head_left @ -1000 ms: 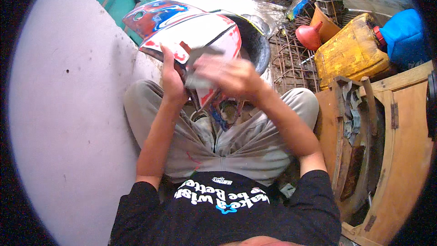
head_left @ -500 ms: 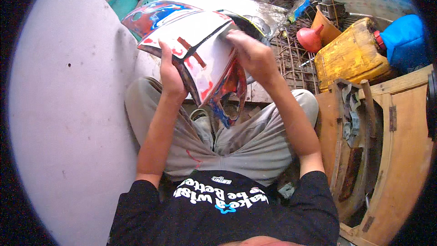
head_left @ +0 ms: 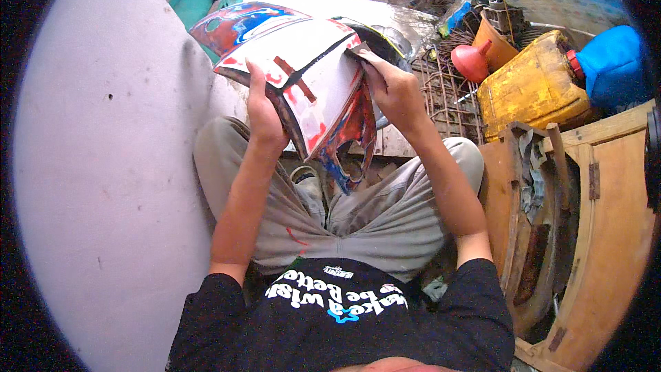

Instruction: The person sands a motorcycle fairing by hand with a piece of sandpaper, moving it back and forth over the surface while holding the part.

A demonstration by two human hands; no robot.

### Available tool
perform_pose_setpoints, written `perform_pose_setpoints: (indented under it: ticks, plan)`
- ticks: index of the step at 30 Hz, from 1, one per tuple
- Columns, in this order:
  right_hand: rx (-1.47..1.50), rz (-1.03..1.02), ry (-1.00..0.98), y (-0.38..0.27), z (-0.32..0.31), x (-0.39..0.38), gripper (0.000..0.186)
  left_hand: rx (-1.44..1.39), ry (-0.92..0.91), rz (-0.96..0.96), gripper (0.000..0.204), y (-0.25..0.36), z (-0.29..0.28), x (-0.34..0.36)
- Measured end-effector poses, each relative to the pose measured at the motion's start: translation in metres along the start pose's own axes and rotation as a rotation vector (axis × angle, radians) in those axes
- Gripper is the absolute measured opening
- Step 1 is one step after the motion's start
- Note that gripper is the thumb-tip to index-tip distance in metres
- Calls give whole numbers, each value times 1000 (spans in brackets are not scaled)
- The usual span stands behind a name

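Note:
A curved motorcycle fairing panel (head_left: pixel 330 86), white with red patches and a blue-and-red swirled end, is held up above my lap. My left hand (head_left: pixel 265 114) grips its near left edge, thumb on the white face and fingers hidden underneath. At the panel's right edge, my right hand (head_left: pixel 394 93) pinches a small dark piece of sandpaper (head_left: pixel 359 50) against the surface. A dark seam crosses the white face, with brown-red strips beside it. Below the right side hangs a torn-looking, red-and-blue flap of the panel.
A white wall (head_left: pixel 103 165) rises close on my left. To the right are a yellow jerrycan (head_left: pixel 533 86), a blue container (head_left: pixel 613 65), a red funnel (head_left: pixel 471 62) and a rusty wire grid (head_left: pixel 447 96). A wooden cabinet frame (head_left: pixel 613 186) stands near my right knee.
My right hand has shifted slightly down and right along the panel's edge, and the sandpaper shows more clearly. The left hand keeps its grip.

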State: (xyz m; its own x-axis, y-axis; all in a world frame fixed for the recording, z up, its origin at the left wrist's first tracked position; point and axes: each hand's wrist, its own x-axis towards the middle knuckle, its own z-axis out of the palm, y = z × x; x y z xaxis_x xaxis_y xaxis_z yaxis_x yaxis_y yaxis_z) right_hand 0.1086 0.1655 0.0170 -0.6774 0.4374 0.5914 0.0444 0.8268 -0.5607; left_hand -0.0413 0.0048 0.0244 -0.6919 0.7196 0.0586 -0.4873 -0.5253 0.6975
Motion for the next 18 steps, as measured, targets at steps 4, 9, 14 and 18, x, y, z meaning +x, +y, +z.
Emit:
perform_pose_setpoints:
  ticks: [4, 9, 14, 18]
  plan:
    - [-121, -493, 7, -19, 22, -14, 30, -53, -43, -5, 64, 3, 2, -4]
    - [-78, -600, -42, -21, 5, -7, 30, -43, -60, 31, 62, -6, -8, 4]
    - [-68, 42, 33, -9, 0, 1, 28, -70, -73, -77, 64, 0, 2, -8]
    - [-77, -590, -68, -43, 24, -11, 35, -57, -102, -141, 68, 2, 1, -10]
